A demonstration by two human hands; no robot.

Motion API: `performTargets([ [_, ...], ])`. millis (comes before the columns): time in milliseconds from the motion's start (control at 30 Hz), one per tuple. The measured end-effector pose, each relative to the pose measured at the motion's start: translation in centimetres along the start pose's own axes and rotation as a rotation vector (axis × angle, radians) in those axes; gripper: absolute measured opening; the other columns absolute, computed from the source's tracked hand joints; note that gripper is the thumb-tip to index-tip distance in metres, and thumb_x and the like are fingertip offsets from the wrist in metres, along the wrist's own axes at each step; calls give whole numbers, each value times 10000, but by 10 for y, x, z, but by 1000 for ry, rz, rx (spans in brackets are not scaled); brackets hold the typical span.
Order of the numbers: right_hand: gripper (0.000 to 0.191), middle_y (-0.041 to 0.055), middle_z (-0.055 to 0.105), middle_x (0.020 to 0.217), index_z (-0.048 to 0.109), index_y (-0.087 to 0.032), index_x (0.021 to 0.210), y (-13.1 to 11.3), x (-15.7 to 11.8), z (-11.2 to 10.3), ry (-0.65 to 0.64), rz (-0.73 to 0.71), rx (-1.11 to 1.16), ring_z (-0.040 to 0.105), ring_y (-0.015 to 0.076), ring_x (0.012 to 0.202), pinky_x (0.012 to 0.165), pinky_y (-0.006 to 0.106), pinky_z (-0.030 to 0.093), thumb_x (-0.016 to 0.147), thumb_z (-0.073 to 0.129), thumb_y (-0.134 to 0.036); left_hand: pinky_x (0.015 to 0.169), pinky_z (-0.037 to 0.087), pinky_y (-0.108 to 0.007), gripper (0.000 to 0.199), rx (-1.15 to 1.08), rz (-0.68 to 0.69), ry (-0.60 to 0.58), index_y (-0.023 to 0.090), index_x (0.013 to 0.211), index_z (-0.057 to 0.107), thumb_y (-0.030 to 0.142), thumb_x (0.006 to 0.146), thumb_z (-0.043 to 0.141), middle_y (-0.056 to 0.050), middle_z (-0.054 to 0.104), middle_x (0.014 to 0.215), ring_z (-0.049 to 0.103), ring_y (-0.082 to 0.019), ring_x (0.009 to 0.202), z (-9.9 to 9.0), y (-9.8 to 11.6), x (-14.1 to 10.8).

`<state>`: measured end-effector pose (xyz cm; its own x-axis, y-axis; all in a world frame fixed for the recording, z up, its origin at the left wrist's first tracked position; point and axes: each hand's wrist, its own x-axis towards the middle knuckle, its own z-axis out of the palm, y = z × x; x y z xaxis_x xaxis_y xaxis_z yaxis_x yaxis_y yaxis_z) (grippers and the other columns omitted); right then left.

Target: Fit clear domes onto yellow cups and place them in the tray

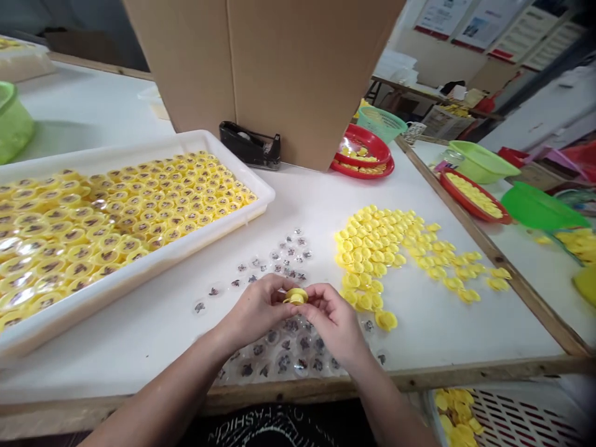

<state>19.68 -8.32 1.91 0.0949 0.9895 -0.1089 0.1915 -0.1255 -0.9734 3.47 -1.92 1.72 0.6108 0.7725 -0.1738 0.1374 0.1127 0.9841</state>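
In the head view, we see both hands meeting over the near part of the white tabletop [433, 338], with one small yellow piece [296, 297] between them. Our left hand [263, 305] pinches it at its left edge, thumb and fingers drawn close together; our right hand [331, 315] grips the opposite edge, fingers bent and likewise narrow around it. The piece is round, with a broad rim, and we hold it just above a spread of clear discs [258, 349] bearing dark prints, which lie beneath and around our hands and trail away toward the middle of the table. To our right sits a cluster of loose yellow pieces [367, 248], thick near our hand and thinning out toward the wooden strip [521, 288]. On our left a long white tray [266, 194] stands at a slant, filled with rows of yellow rounds [174, 205] that carry dark prints on top. Behind its far corner we find a black tape dispenser [249, 146], just in front of a tall cardboard panel [288, 74]. Beside that panel, two stacked red plates [379, 144] hold more yellow bits, and below the table edge at lower right, a white slatted crate [526, 413] holds others.
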Motion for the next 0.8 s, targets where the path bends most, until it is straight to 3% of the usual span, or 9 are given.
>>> performTargets([
  [100, 183, -3, 621, 790, 566, -197, 870, 7, -5, 5, 53, 37, 82, 560, 126, 671, 618, 249, 469, 785, 650, -335, 634, 430, -251, 203, 50, -34, -50, 176, 923, 655, 276, 746, 647, -39, 672, 839, 582, -158, 750, 0, 4, 0],
  [267, 169, 4, 612, 792, 568, -195, 868, 15, -14, 11, 108, 0, 52, 550, 127, 656, 622, 257, 484, 814, 606, -351, 606, 407, -252, 179, 207, -62, -28, 176, 887, 662, 281, 747, 624, -21, 660, 747, 564, -154, 694, 4, 7, -2],
  [367, 167, 5, 632, 777, 571, -193, 903, 15, -11, 1, 45, 7, -15, 582, 130, 648, 604, 253, 497, 846, 569, -350, 589, 396, -250, 202, 191, -50, -36, 166, 888, 651, 324, 768, 609, -25, 644, 737, 547, -150, 678, 11, 4, -2],
  [467, 132, 2, 651, 782, 593, -203, 958, 7, 5, -22, -39, -88, -494, 609, 131, 687, 619, 237, 482, 893, 497, -266, 606, 415, -256, 243, 90, -43, -15, 153, 912, 630, 354, 775, 616, -45, 646, 777, 555, -154, 703, 13, 6, -4],
  [533, 145, 32, 651, 854, 617, -200, 925, -2, 19, -38, -5, -166, -837, 605, 151, 770, 675, 253, 453, 876, 486, -162, 625, 431, -258, 302, 19, -20, 47, 157, 985, 610, 373, 775, 632, -53, 647, 820, 561, -153, 725, 6, 14, -8],
  [600, 217, 65, 627, 818, 623, -172, 784, -9, 31, -47, 10, -198, -962, 587, 173, 760, 660, 270, 407, 811, 463, -28, 645, 445, -260, 362, -14, 18, 147, 164, 1044, 589, 390, 768, 649, -55, 646, 857, 565, -149, 739, -14, 25, -14],
  [667, 305, 74, 585, 703, 586, -153, 646, -9, 41, -48, -20, -231, -1006, 566, 181, 688, 607, 273, 352, 709, 414, 91, 645, 453, -263, 395, 20, 55, 299, 165, 1041, 593, 410, 742, 676, -50, 641, 849, 565, -145, 717, -47, 38, -22],
  [800, 351, 75, 556, 671, 576, -157, 654, 9, 56, -44, -88, -260, -1295, 544, 182, 608, 536, 276, 272, 660, 368, 126, 634, 458, -274, 441, 266, 72, 669, 166, 1004, 626, 447, 675, 714, -38, 636, 826, 568, -141, 653, -141, 60, -40],
])
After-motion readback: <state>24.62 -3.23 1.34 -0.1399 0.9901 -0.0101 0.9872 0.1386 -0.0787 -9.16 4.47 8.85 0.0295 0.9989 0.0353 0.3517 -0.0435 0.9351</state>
